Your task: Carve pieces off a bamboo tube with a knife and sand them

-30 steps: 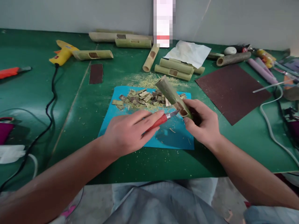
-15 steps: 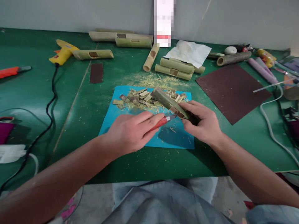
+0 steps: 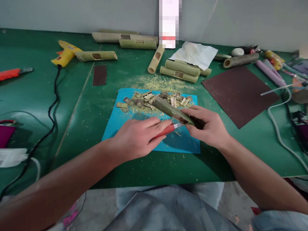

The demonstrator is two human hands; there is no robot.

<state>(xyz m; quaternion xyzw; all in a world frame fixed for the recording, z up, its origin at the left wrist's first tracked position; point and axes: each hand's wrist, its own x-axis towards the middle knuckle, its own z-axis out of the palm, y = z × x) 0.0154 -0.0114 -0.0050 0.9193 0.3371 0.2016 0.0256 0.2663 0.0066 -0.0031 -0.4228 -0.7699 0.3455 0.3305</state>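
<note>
My left hand [image 3: 137,136] is closed around the red handle of a carving knife [image 3: 166,130]. Its metal tip meets the notch cut in a bamboo tube [image 3: 169,109], and the very end of the blade is hard to see there. My right hand [image 3: 208,126] grips the near end of that tube, thumb below and fingers on top. The tube slants from upper left to lower right above a blue sheet [image 3: 113,125]. Bamboo chips and shavings [image 3: 141,101] lie heaped on the sheet, under the tube's far end.
Several cut bamboo tubes [image 3: 179,75] lie toward the back, near a crumpled white paper [image 3: 194,54]. A yellow glue gun [image 3: 66,54] with a black cord is at left. Brown sandpaper [image 3: 238,96] lies at right, and an orange-handled tool [image 3: 12,74] at far left.
The bamboo tube has tilted flatter, its far end shifting slightly left and down. My left hand and the knife have moved a little to the right and down at the notch.
</note>
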